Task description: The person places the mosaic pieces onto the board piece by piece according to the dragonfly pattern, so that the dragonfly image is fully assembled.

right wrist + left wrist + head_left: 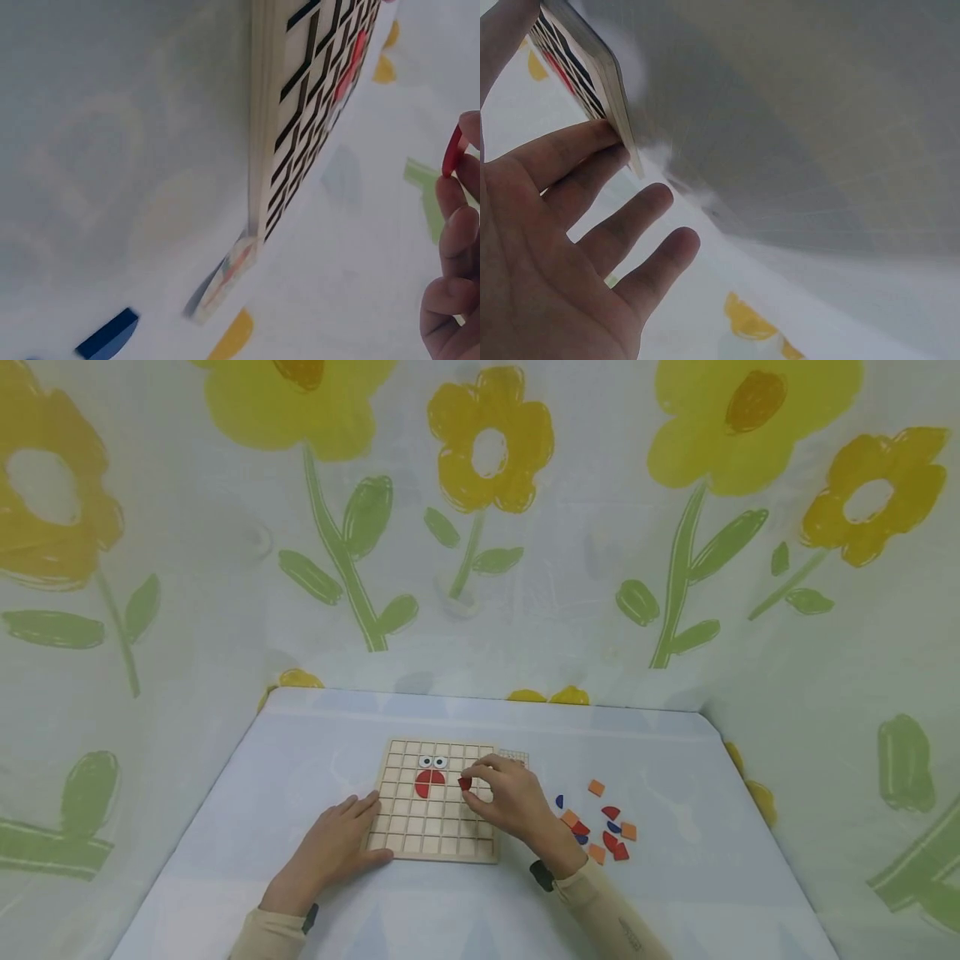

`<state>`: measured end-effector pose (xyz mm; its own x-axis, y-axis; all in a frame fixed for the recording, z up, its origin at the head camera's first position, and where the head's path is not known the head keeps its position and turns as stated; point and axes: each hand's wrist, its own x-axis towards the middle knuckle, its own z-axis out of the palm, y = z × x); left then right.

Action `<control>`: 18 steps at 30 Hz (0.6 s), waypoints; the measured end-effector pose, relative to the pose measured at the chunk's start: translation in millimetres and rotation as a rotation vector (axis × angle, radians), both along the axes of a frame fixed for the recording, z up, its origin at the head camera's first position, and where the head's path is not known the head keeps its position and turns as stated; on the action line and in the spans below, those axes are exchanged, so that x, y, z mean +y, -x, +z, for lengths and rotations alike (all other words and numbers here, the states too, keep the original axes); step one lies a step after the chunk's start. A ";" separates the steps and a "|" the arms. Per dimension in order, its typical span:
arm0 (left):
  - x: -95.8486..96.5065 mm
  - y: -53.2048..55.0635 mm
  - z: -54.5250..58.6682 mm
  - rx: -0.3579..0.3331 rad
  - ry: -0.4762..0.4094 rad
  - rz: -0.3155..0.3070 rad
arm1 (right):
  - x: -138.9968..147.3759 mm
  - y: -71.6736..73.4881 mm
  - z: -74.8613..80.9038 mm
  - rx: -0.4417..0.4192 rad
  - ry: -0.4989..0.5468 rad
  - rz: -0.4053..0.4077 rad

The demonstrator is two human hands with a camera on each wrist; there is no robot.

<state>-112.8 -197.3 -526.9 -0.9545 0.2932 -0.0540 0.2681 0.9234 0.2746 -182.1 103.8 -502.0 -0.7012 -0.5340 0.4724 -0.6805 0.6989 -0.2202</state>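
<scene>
A square wooden grid board (430, 827) lies on the table. Two eye pieces (432, 762) and several red quarter-circle pieces (423, 783) sit in its upper cells. My left hand (339, 842) rests at the board's left side, fingers fairly straight against the edge and thumb by the front corner. In the left wrist view, two fingertips of the left hand (570, 217) touch the board's rim (615, 90). Above the board's right half, my right hand (510, 793) pinches a red piece (452, 150) between thumb and fingertips, apart from the grid.
Loose orange squares (596, 787), red quarter-circles (611, 812) and blue half-circles (559, 801) lie scattered right of the board. A small printed grid card (517, 755) is partly hidden behind the right hand. A flower-patterned cloth (562, 568) encloses the table (712, 860).
</scene>
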 end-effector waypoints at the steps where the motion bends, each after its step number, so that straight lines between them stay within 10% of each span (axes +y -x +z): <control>1: 0.0 0.0 0.1 -0.001 -0.001 0.000 | -3.7 2.0 0.6 0.000 -0.008 0.009; 18: -2.3 0.2 -3.2 0.026 -0.009 -0.014 | -54.8 26.3 -3.1 -0.262 -0.257 -0.019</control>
<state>-113.1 -199.5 -530.2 -0.9512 0.3074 -0.0262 0.2887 0.9168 0.2760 -208.3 49.0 -505.1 -0.7913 -0.5979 0.1275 -0.6110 0.7658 -0.2005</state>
